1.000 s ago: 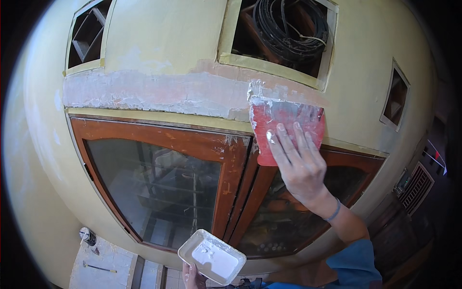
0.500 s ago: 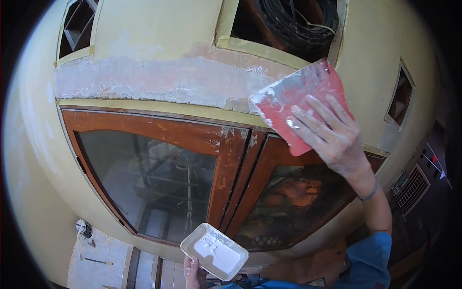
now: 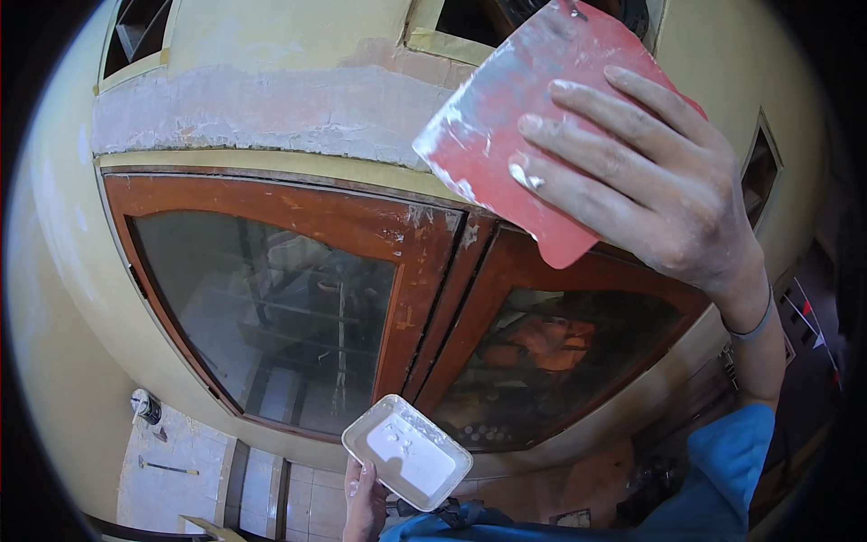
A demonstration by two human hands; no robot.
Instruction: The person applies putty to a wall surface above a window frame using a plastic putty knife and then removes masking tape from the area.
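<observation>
My right hand [image 3: 650, 172] grips a wide red plastic putty spreader [image 3: 578, 203], its fingers laid along the face and the thumb hidden behind. White paste coats the spreader's left edge, and a white dab sits on one finger. Beyond it runs a band of pinkish-white filler [image 3: 262, 113] on the wall; whether the spreader touches the wall cannot be made out. Low in the picture, my left hand [image 3: 363, 497] holds a shallow rectangular tray [image 3: 361, 444] by its near left side. Smooth white paste [image 3: 411, 456] lies in the tray.
Below the filler stands a brown wooden double door [image 3: 298, 203] with glass panes. Openings in the wall [image 3: 271, 32] sit above, one holding coiled black cable [image 3: 533, 11]. At lower left, a hammer-like tool [image 3: 169, 466] and a can [image 3: 146, 406] rest on a pale splattered surface [image 3: 181, 497].
My right hand and the spreader look larger and closer, with the spreader higher in the picture. The view has shifted slightly. My left hand still holds the tray in nearly the same place.
</observation>
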